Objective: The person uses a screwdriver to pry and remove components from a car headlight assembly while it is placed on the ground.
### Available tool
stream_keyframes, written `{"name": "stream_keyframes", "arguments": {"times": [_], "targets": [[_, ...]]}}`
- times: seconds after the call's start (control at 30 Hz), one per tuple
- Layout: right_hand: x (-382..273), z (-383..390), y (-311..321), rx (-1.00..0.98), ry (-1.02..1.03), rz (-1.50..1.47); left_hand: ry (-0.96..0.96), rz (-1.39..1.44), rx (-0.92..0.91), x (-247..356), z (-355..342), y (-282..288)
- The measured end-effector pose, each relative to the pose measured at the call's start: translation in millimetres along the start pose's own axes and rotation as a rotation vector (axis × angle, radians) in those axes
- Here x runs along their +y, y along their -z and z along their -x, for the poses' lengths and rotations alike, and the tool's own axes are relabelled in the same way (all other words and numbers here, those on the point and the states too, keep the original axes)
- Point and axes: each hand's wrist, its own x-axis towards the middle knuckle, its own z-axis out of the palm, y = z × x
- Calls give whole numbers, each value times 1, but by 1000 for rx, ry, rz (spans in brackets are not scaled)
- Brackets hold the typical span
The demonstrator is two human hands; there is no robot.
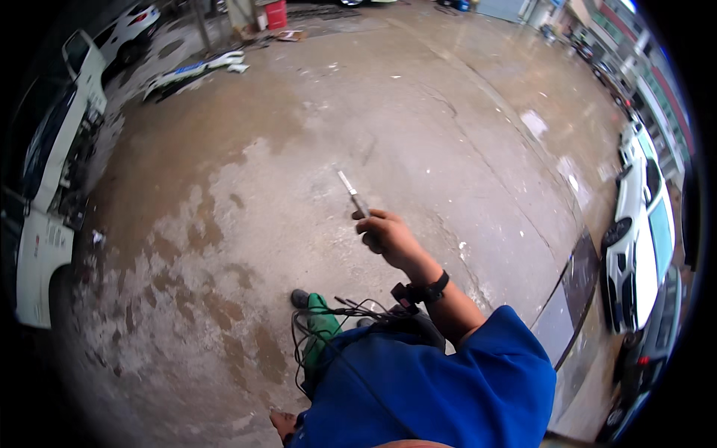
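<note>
My right hand [385, 234] is held out in front of me above the ground, its fingers closed round a slim tool [353, 194]. The tool has a grey-brown handle and a narrow, pale, flat end that points away and slightly left; its exact kind is too small to tell. A black band with a small box [423, 292] sits on my right wrist. Low at my left side hangs my left hand [283, 422], partly cut off by my blue clothing, with fingers apart and nothing seen in it.
Black cables [314, 337] loop in front of my waist and green trouser leg. Wet, stained concrete [299, 187] lies ahead. At left stands a white vehicle [45, 261] with its door open; a detached bumper [194, 71] lies beyond. White cars [635, 246] line the right, beside a dark floor plate [571, 287].
</note>
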Motion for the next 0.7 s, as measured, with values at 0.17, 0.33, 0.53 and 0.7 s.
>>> {"name": "stream_keyframes", "arguments": {"times": [0.17,0.33,0.53,0.7], "targets": [[-29,-73,-37,113,76,-65,41,137,12,116,-41,-51],[-61,-147,-94,225,315,-94,-79,159,-9,278,-42,-147],[-48,-272,-108,168,126,-152,-99,213,104,383,-47,-219],[-65,-397,-151,147,76,-129,-93,317,144,397,-67,-241]]}}
